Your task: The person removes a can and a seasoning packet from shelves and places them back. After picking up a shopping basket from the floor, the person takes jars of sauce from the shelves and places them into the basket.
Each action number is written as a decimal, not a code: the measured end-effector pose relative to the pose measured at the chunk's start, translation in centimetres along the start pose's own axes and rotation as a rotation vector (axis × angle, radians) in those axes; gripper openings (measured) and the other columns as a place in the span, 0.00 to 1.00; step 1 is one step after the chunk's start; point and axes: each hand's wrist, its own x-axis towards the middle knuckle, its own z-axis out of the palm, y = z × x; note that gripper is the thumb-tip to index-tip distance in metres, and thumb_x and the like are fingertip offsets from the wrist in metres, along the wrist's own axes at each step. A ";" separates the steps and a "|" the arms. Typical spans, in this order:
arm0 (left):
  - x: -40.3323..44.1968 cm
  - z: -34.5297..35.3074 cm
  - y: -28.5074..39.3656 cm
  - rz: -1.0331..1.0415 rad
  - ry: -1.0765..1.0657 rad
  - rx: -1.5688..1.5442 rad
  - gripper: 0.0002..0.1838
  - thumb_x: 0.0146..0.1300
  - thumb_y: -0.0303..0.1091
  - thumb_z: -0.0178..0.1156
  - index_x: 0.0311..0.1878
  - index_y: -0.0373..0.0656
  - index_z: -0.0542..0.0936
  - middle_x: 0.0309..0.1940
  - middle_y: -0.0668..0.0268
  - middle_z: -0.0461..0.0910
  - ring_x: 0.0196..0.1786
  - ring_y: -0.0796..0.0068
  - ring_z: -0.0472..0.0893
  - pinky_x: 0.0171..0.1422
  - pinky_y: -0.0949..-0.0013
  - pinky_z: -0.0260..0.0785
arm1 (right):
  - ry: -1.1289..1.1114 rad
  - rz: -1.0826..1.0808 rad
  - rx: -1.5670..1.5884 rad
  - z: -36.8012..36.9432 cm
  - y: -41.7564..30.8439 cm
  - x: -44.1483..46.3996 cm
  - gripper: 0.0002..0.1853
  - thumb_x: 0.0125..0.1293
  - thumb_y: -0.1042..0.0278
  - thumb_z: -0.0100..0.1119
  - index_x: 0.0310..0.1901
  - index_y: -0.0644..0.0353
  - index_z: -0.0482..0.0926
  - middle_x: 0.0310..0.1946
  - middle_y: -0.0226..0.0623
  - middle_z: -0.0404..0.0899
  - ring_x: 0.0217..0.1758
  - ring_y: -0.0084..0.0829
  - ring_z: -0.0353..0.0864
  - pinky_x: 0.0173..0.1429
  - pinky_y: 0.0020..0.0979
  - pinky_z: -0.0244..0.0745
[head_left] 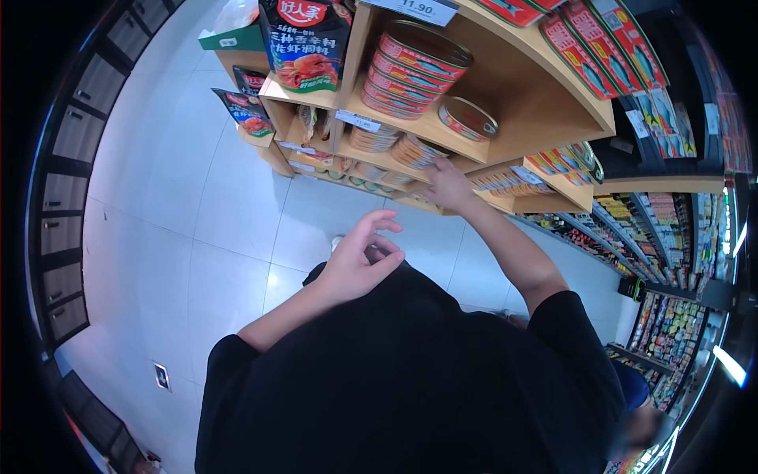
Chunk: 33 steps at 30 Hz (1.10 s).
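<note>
My right hand (pixel 450 187) is stretched out to the wooden shelf. Its fingertips are at the front of a stack of flat oval fish cans (pixel 417 150) on the second level. The fingers look apart, and I cannot make out anything held in them. In front of my body, my left hand (pixel 363 257) hangs in the air with loosely curved fingers and nothing in it. Another stack of cans (pixel 373 139) stands to the left of the one at my right hand. Above, a taller stack of red fish cans (pixel 410 75) sits beside a single can (pixel 467 118).
Seasoning pouches (pixel 308 43) stand at the shelf's left end. Price tags (pixel 358 120) line the shelf edges. More red fish cans (pixel 588 47) fill the upper right. Grey drawers (pixel 67 166) run along the far left. Another person's blurred head (pixel 643 430) is at lower right.
</note>
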 end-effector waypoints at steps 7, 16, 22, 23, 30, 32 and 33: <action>-0.4 -0.3 -0.7 -0.056 0.064 -0.007 0.28 0.61 0.23 0.59 0.63 0.43 0.61 0.51 0.65 0.71 0.43 0.82 0.76 0.44 0.79 0.67 | -0.429 0.452 -0.087 4.6 5.1 2.7 0.31 0.58 0.50 0.58 0.55 0.67 0.70 0.54 0.52 0.72 0.56 0.48 0.73 0.62 0.42 0.68; 2.1 -0.1 -0.3 -0.176 0.100 0.091 0.27 0.62 0.23 0.58 0.63 0.44 0.61 0.51 0.66 0.71 0.43 0.82 0.76 0.44 0.79 0.67 | -0.524 0.754 0.098 10.7 8.7 3.7 0.35 0.63 0.36 0.44 0.57 0.61 0.71 0.55 0.52 0.73 0.59 0.46 0.73 0.63 0.42 0.67; 4.4 1.1 0.8 -0.251 0.079 0.118 0.28 0.62 0.25 0.59 0.64 0.44 0.60 0.50 0.67 0.70 0.43 0.82 0.75 0.46 0.78 0.68 | -0.337 0.647 0.290 11.4 9.7 2.5 0.42 0.58 0.32 0.50 0.65 0.57 0.63 0.65 0.47 0.63 0.69 0.44 0.59 0.71 0.37 0.53; 4.5 1.1 1.1 -0.276 0.055 0.136 0.28 0.62 0.25 0.59 0.64 0.44 0.60 0.50 0.66 0.70 0.43 0.82 0.75 0.46 0.77 0.68 | -0.295 0.702 0.340 12.2 9.8 2.3 0.40 0.57 0.36 0.54 0.64 0.57 0.64 0.64 0.47 0.65 0.69 0.44 0.60 0.70 0.37 0.55; 4.0 0.1 1.7 -0.188 0.126 0.175 0.28 0.62 0.26 0.59 0.64 0.43 0.60 0.50 0.66 0.70 0.44 0.80 0.74 0.48 0.75 0.68 | -0.036 0.721 0.428 11.4 9.5 2.1 0.41 0.51 0.41 0.66 0.61 0.60 0.67 0.63 0.47 0.67 0.65 0.44 0.65 0.66 0.37 0.61; 4.0 -0.4 2.3 -0.184 0.106 0.194 0.28 0.62 0.26 0.59 0.64 0.43 0.60 0.51 0.66 0.70 0.44 0.80 0.74 0.49 0.75 0.68 | 0.087 0.750 0.446 10.3 8.2 1.9 0.41 0.47 0.45 0.70 0.58 0.63 0.68 0.60 0.49 0.69 0.63 0.44 0.67 0.65 0.37 0.62; 4.0 -0.7 2.6 -0.185 0.093 0.205 0.28 0.62 0.26 0.59 0.64 0.43 0.60 0.51 0.66 0.70 0.45 0.80 0.74 0.49 0.75 0.68 | 0.200 0.774 0.460 9.7 7.1 1.7 0.41 0.44 0.49 0.75 0.56 0.66 0.69 0.57 0.50 0.71 0.60 0.44 0.69 0.64 0.37 0.63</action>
